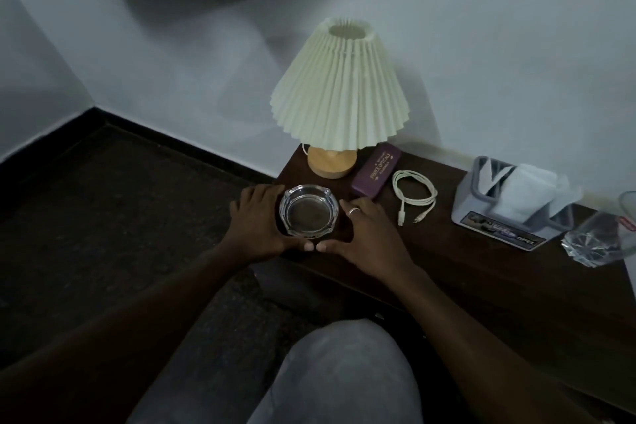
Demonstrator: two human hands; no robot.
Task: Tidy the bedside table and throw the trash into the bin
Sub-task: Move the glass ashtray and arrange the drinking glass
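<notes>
Bedside table (pixel 464 272): left hand (pixel 258 220) curls round the glass ashtray (pixel 308 212), right hand (pixel 364 237) relaxed beside (tissues (pixel 530 186) in holder (pixel 478 210))

Surface (pixel 464 262) stands against the wall. Ashtray (pixel 307 211) sits at its front left corner, with the left hand (pixel 260 220) against its left side and the right hand (pixel 368 234) just right of it. Table lamp (pixel 339 89) stands behind the ashtray. Rightward from the lamp base: spectacle case (pixel 375 170), coiled USB cable (pixel 414 194), tissue holder (pixel 509 203), drinking glass (pixel 599 237).
</notes>
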